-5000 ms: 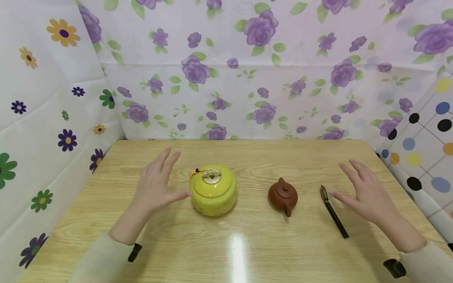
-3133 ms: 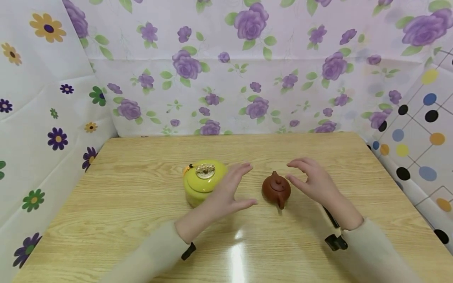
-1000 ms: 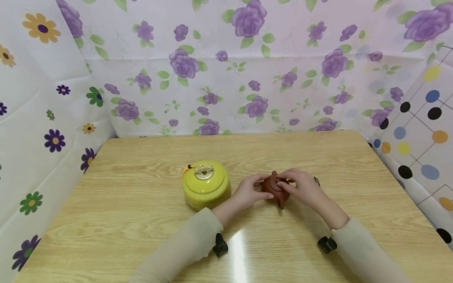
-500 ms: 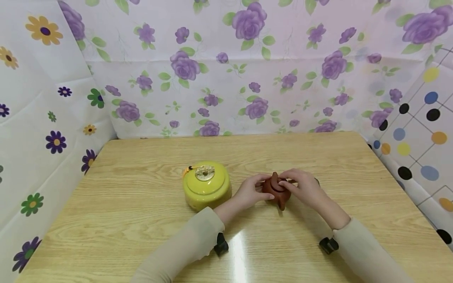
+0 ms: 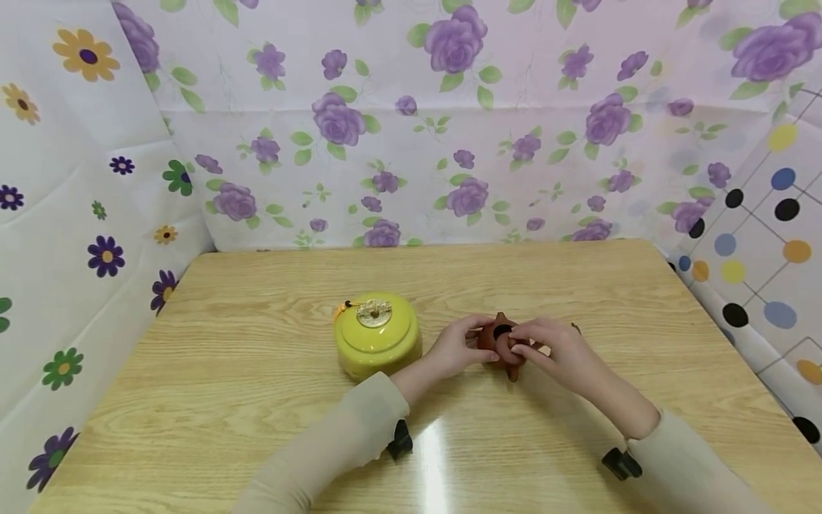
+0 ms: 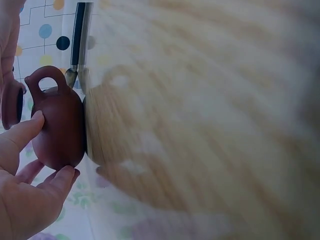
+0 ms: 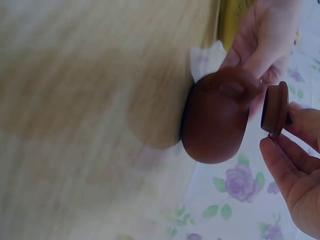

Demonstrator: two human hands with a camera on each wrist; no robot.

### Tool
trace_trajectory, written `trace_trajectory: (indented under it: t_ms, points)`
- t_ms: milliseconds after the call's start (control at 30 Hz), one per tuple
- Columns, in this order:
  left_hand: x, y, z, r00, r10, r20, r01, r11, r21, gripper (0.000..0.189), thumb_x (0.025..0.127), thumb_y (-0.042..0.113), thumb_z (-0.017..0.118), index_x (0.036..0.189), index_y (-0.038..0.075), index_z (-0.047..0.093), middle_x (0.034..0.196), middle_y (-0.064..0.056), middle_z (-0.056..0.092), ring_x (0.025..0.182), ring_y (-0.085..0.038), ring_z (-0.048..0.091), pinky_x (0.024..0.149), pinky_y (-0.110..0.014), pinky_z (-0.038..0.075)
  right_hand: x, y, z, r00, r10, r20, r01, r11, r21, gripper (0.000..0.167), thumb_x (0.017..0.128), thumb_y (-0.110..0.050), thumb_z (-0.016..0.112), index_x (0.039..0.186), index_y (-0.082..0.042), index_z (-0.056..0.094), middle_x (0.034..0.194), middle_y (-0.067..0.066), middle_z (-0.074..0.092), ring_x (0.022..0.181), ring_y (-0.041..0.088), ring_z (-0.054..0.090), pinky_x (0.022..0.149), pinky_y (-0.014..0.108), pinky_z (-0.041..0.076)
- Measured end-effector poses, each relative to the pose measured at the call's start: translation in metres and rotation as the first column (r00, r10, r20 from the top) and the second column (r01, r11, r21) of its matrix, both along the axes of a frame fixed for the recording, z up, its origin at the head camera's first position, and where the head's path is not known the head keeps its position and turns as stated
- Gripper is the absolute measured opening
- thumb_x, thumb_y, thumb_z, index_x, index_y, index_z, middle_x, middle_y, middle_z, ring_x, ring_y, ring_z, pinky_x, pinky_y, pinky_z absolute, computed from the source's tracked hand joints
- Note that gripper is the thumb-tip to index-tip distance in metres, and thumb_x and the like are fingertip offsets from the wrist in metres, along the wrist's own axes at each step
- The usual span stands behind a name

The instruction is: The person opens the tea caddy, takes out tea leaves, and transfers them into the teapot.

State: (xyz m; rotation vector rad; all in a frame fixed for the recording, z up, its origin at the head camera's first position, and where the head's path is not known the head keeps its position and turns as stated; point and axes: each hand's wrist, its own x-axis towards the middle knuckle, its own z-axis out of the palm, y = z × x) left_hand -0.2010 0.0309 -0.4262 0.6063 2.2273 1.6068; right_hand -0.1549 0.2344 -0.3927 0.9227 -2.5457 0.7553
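Note:
A small reddish-brown clay teapot (image 6: 57, 125) stands on the table, its handle toward the person. My left hand (image 5: 452, 348) holds the pot's left side between thumb and fingers. Just over the pot, my right hand (image 5: 566, 354) pinches the teapot lid (image 7: 276, 107) by its knob. In the right wrist view the lid is apart from the pot (image 7: 215, 122). The pot's dark round opening shows in the head view, partly covered by the lid (image 5: 509, 350).
A yellow lidded jar (image 5: 375, 339) with a gold ornament and orange cord stands left of the pot, beside my left forearm. A dark-handled brush (image 6: 77, 37) lies to the right, mostly hidden by my right arm in the head view. Patterned cloth (image 5: 398, 143) hangs behind the wooden table (image 5: 257, 428).
Both hands came in from the sides to the teapot. In the last half second my right hand has taken the lid off and drawn it toward the person, while my left hand keeps hold of the pot.

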Motion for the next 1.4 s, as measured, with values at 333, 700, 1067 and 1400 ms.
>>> trace_trajectory:
  t_ms: [333,700,1067,1400]
  points:
    - [0.003,0.001,0.005,1.0,0.006,-0.02,-0.005,1.0,0.013,0.055,0.082,0.0,0.072,0.133,0.0,0.051,0.135,-0.016,0.053,0.124,-0.032,0.051,0.103,-0.037,0.046,0.024,0.0,-0.001,0.993,0.108,-0.048,-0.107,0.994,0.013,0.028,0.073,0.003,0.077,0.098,-0.007,0.071,0.098,0.006,0.069,0.086,0.02,0.065,0.066,0.026,0.057]
    - [0.001,0.002,-0.001,1.0,0.012,-0.008,-0.012,0.999,-0.034,0.055,0.083,0.006,0.073,0.134,0.005,0.051,0.136,-0.011,0.053,0.125,-0.027,0.051,0.101,-0.03,0.047,0.04,0.0,-0.009,0.967,0.255,0.003,-0.255,0.967,0.004,0.024,0.075,0.001,0.076,0.094,-0.013,0.071,0.097,0.001,0.067,0.086,0.014,0.064,0.07,0.022,0.056]
    - [0.002,0.002,0.0,1.0,0.013,-0.012,-0.014,0.999,-0.044,0.055,0.084,0.007,0.073,0.134,0.004,0.051,0.137,-0.011,0.053,0.126,-0.027,0.051,0.102,-0.031,0.046,0.047,0.001,-0.019,0.931,0.324,0.168,-0.342,0.936,0.088,0.012,0.086,-0.011,0.07,0.096,-0.016,0.071,0.1,-0.002,0.066,0.093,0.015,0.064,0.077,0.028,0.057]
    - [0.001,0.002,-0.001,0.999,0.011,-0.036,-0.013,0.999,-0.038,0.055,0.083,0.008,0.073,0.133,0.004,0.052,0.136,-0.012,0.053,0.125,-0.028,0.051,0.103,-0.037,0.045,0.046,0.002,-0.03,0.868,0.432,0.244,-0.446,0.895,0.002,0.01,0.087,-0.009,0.069,0.096,-0.014,0.071,0.099,-0.002,0.067,0.091,0.008,0.063,0.075,0.02,0.055]
